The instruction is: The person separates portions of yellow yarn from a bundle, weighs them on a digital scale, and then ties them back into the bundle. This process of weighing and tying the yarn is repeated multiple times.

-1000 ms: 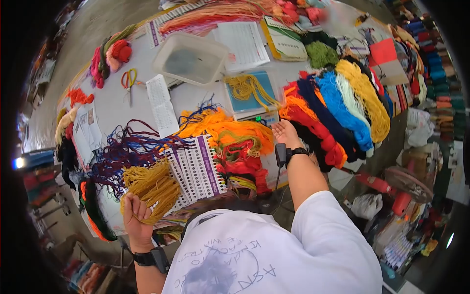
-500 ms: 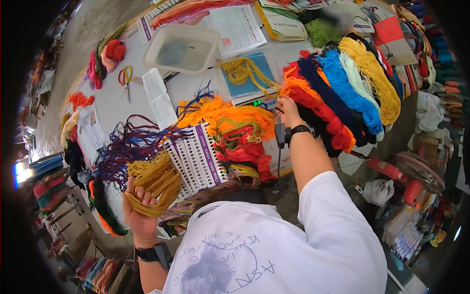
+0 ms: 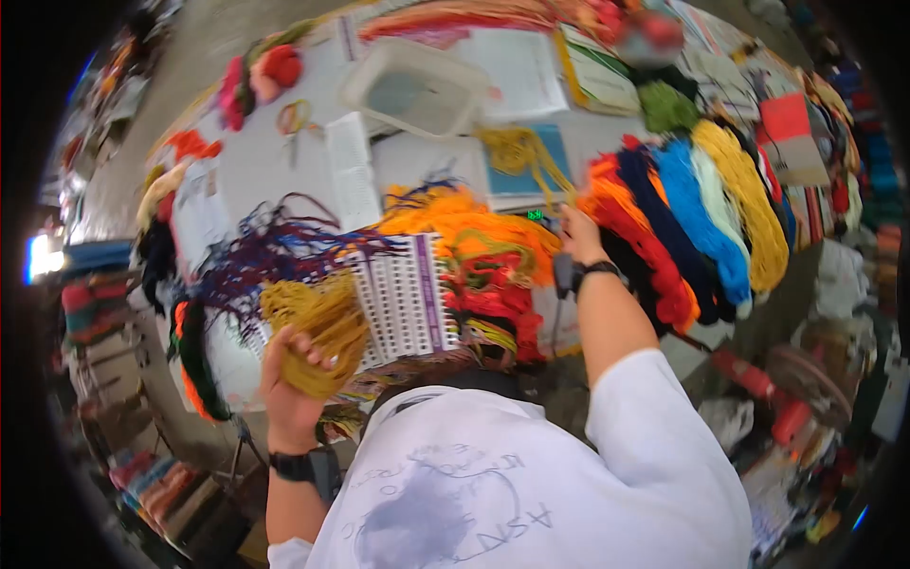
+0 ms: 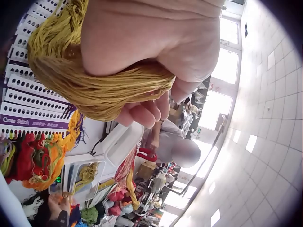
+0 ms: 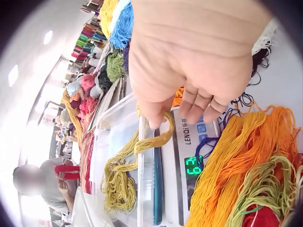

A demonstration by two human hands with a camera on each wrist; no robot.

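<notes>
My left hand grips a mustard yarn hank; in the left wrist view its fingers curl around the folded strands. At the scale's near edge, my right hand pinches the end of a thinner mustard bundle. The right wrist view shows that bundle lying in a clear plastic tray, its end looping over the rim to my thumb. Under the tray is a white scale with a lit green display.
Orange yarn and colour cards lie between my hands. Thick red, navy, blue and yellow hanks are on the right. Farther back are an empty plastic box, scissors and papers. Another person is across the table.
My right hand, earlier palm up with loose fingers beside the scale, has turned and closed on the thin bundle's end. My left hand still grips its hank. The head view has shifted.
</notes>
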